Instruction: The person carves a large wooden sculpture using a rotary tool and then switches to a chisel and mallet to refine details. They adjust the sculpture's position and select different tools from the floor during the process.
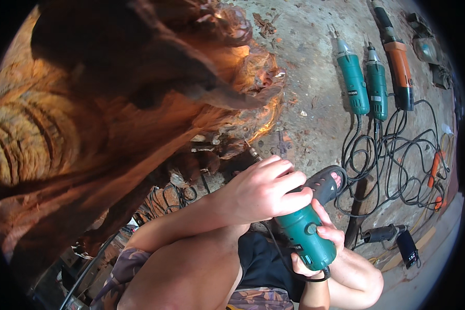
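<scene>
A green electric die grinder [306, 235] slants up and left in front of my lap. Around its front end, near the collet, my left hand [266, 188] is closed. My right hand [328, 235] grips the rear of the body, with fingers on both sides near the power cord. The metal bit [251, 148] points at the lower edge of a big reddish-brown wood carving [155, 124] that fills the left. Whether the bit touches the wood, I cannot make out. A warm glow lights the wood edge by the tip.
Two more green die grinders [353, 82] and an orange angle grinder [399, 70] lie on the concrete floor at upper right. Tangled black cords [372, 160] trail below them. My sandalled foot [326, 185] stands near the cords. A black phone-like object [407, 248] lies at lower right.
</scene>
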Available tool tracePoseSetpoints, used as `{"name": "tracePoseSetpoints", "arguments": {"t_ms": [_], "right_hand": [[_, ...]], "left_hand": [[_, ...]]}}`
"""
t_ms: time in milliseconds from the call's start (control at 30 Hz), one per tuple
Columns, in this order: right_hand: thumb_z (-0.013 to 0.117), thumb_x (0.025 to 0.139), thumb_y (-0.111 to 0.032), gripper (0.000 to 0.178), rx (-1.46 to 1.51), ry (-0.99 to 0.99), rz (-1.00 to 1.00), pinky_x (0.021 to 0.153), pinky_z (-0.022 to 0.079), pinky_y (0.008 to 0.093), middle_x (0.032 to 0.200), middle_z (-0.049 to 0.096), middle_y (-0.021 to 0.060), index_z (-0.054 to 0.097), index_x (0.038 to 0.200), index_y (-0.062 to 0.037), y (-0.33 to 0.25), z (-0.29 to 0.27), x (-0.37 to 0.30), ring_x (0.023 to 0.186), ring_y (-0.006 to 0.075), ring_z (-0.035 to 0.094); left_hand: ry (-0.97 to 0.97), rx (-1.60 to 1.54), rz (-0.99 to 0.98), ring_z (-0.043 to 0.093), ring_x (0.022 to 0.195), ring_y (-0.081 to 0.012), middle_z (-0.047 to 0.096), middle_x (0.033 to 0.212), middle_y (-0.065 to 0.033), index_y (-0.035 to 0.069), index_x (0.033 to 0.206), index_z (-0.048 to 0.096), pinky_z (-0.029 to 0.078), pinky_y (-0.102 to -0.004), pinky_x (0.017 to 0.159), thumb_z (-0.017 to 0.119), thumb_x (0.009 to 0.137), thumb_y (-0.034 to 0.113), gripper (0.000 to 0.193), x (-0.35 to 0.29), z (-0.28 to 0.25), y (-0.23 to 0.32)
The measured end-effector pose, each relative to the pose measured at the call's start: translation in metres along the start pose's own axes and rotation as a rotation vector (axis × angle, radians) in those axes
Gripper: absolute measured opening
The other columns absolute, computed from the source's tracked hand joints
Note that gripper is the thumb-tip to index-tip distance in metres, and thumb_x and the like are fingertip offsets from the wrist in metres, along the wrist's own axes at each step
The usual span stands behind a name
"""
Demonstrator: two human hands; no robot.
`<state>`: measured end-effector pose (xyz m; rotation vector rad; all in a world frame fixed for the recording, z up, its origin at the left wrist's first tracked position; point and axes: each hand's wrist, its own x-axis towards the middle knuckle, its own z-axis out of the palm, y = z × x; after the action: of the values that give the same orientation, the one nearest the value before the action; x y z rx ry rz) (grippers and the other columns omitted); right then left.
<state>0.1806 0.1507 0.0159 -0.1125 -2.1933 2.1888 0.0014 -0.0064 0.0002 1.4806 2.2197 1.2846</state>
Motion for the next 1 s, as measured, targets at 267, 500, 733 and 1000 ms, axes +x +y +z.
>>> {"name": "tracePoseSetpoints", "arguments": {"t_ms": [267, 500, 733, 1000], "right_hand": [[0.082, 0.078, -0.029, 0.076, 0.02, 0.016, -0.019, 0.109, 0.042, 0.0553, 0.149, 0.032, 0.0322, 0.033, 0.133, -0.0098, 0.007, 0.001, -0.012, 0.131, 0.0481, 0.046], [0.083, 0.076, -0.028, 0.083, -0.046, 0.033, 0.037, 0.11, 0.041, 0.0548, 0.149, 0.033, 0.0304, 0.031, 0.138, -0.0101, 0.006, 0.005, -0.012, 0.131, 0.0469, 0.046], [0.082, 0.073, -0.027, 0.085, 0.025, 0.039, 0.012, 0.111, 0.04, 0.0506, 0.149, 0.035, 0.0285, 0.032, 0.139, -0.0074, 0.006, 0.004, -0.014, 0.133, 0.0433, 0.046], [0.081, 0.073, -0.025, 0.094, -0.006, 0.031, 0.008, 0.112, 0.038, 0.0458, 0.149, 0.035, 0.0271, 0.027, 0.147, -0.0054, 0.007, 0.004, -0.016, 0.135, 0.0399, 0.045]], "left_hand": [[-0.03, -0.052, 0.015, 0.062, 0.084, -0.0235, 0.061, 0.092, -0.0073, 0.007, 0.093, 0.065, 0.051, -0.0342, 0.07, 0.068, 0.069, 0.013, 0.024, 0.001, 0.002, -0.001], [0.015, -0.063, 0.022, 0.062, 0.081, -0.0232, 0.061, 0.09, -0.0066, 0.007, 0.09, 0.066, 0.051, -0.0335, 0.068, 0.069, 0.068, 0.012, 0.023, 0.002, 0.001, -0.005], [0.041, -0.031, 0.034, 0.058, 0.077, -0.0202, 0.055, 0.084, -0.0036, 0.008, 0.087, 0.065, 0.049, -0.0317, 0.068, 0.068, 0.066, 0.014, 0.022, 0.0, 0.005, -0.003], [-0.01, -0.067, 0.035, 0.062, 0.08, -0.0232, 0.061, 0.09, -0.0068, 0.007, 0.09, 0.066, 0.05, -0.0332, 0.068, 0.07, 0.067, 0.013, 0.024, 0.002, 0.002, -0.005]]}}
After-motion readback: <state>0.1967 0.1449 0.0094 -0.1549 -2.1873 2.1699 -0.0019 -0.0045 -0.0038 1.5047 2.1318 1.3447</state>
